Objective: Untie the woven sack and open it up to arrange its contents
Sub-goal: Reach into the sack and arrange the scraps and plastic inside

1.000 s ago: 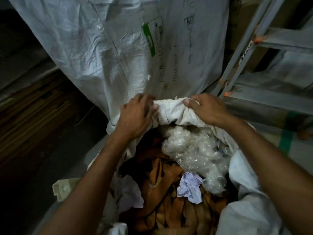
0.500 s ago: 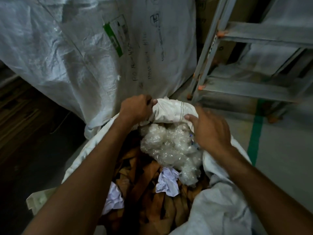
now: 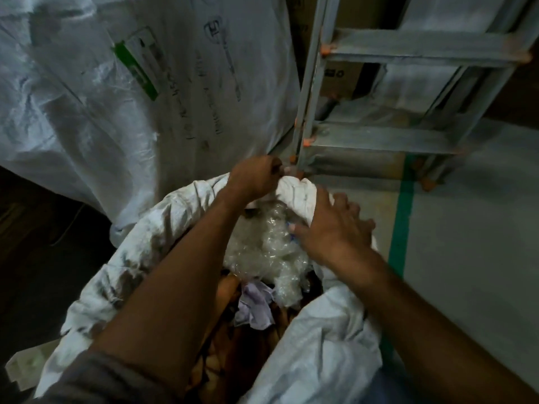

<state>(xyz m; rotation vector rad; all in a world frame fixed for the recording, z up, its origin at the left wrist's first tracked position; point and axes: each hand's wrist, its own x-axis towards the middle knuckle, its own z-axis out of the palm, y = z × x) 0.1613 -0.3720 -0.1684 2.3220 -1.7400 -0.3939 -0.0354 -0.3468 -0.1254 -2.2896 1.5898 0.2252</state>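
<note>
The sack (image 3: 163, 228) stands open on the floor (image 3: 466, 228), just in front of a bigger white bag (image 3: 87, 97). The left hand (image 3: 256, 179) is closed in a grip on the sack's far rim, bunching the cloth. The right hand (image 3: 332, 231) lies on the rim just right of it, fingers (image 3: 338, 204) spread over the cloth, thumb toward the inside; it pinches nothing that shows. Inside the sack, crumpled clear plastic (image 3: 268, 252) sits under the hands, with a pale paper scrap (image 3: 256, 307) and brown pieces (image 3: 227, 290) nearer the person. A metal ladder (image 3: 393, 138) stands beyond the sack, to the right, beside a green floor stripe (image 3: 404, 217).
</note>
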